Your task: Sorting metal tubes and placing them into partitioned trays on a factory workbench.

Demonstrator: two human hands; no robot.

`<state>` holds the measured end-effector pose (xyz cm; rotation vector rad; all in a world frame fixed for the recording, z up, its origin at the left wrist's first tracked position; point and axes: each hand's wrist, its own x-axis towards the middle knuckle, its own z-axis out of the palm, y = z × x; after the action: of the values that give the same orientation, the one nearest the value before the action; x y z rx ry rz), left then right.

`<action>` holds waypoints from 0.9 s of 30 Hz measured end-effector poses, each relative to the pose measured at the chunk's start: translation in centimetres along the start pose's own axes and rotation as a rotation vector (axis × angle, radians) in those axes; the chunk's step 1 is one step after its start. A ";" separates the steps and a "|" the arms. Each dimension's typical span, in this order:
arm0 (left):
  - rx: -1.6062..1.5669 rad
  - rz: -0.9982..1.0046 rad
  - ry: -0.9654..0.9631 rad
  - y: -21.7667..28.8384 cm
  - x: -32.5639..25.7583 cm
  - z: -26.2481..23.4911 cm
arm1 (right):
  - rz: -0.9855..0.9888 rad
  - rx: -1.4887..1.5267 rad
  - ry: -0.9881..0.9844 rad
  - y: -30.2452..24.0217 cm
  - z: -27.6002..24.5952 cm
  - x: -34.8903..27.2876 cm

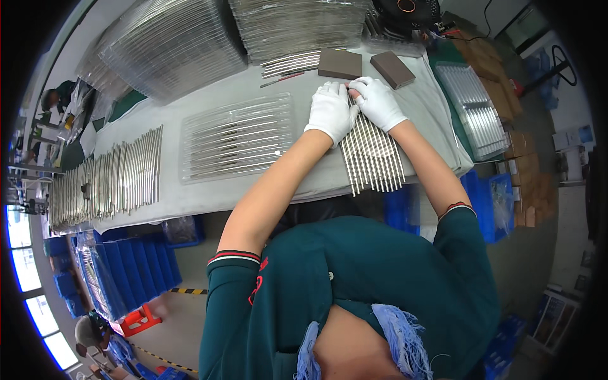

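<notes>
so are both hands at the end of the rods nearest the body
No, the left hand and the right hand are both at the far end of the rods.

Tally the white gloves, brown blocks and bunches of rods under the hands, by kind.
White gloves: 2
Brown blocks: 2
Bunch of rods under the hands: 1
Total: 5

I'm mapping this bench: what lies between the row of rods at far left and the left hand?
In the head view: a clear plastic tray of metal rods, on pale cloth.
</notes>
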<state>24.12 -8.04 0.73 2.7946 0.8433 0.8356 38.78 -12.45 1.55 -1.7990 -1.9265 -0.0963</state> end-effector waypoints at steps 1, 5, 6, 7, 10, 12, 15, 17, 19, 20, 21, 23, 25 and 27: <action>-0.016 -0.037 -0.056 0.4 0.0 -0.4 | 0.004 -0.004 0.003 0.1 0.2 -0.2; -0.031 -0.038 -0.068 1.2 -1.0 -0.9 | 0.006 -0.007 0.060 -0.4 0.3 -2.0; -0.030 -0.026 0.007 1.7 -1.7 -1.0 | 0.012 -0.007 0.061 -0.8 0.2 -2.6; -0.036 -0.049 -0.009 2.3 -2.4 -1.4 | 0.052 -0.024 0.038 -1.5 -0.1 -3.2; -0.085 -0.054 -0.110 3.0 -3.2 -2.2 | 0.106 -0.041 0.012 -2.8 -1.1 -4.3; -0.123 -0.034 -0.125 3.2 -3.5 -3.0 | 0.115 0.096 -0.040 -2.8 -2.4 -4.8; -0.162 0.143 -0.189 3.2 -4.6 -5.8 | 0.053 0.052 -0.124 -1.2 -6.7 -6.6; -0.196 0.246 -0.387 3.2 -6.1 -8.4 | 0.084 0.142 -0.488 -0.5 -10.5 -8.4; -0.188 0.417 -0.583 4.0 -7.3 -8.7 | 0.028 0.104 -0.563 -1.2 -11.4 -11.0; -0.126 0.463 -0.582 4.6 -7.7 -8.4 | -0.035 0.072 -0.634 -1.9 -11.7 -11.9; -0.060 0.472 -0.508 5.2 -7.7 -8.0 | -0.044 -0.043 -0.581 -2.8 -11.3 -12.4; -0.106 0.477 -0.380 6.1 -8.3 -6.2 | -0.084 -0.267 -0.470 -4.8 -9.9 -12.6; -0.227 0.488 -0.236 6.4 -8.5 -5.3 | -0.100 -0.330 -0.352 -4.9 -8.6 -13.4; -0.306 0.561 -0.127 6.8 -8.1 -5.0 | -0.093 -0.298 -0.311 -5.3 -8.5 -13.4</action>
<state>19.07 -18.41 2.76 2.7796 -0.1016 0.7530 36.41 -28.60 5.06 -2.0112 -2.3165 -0.1498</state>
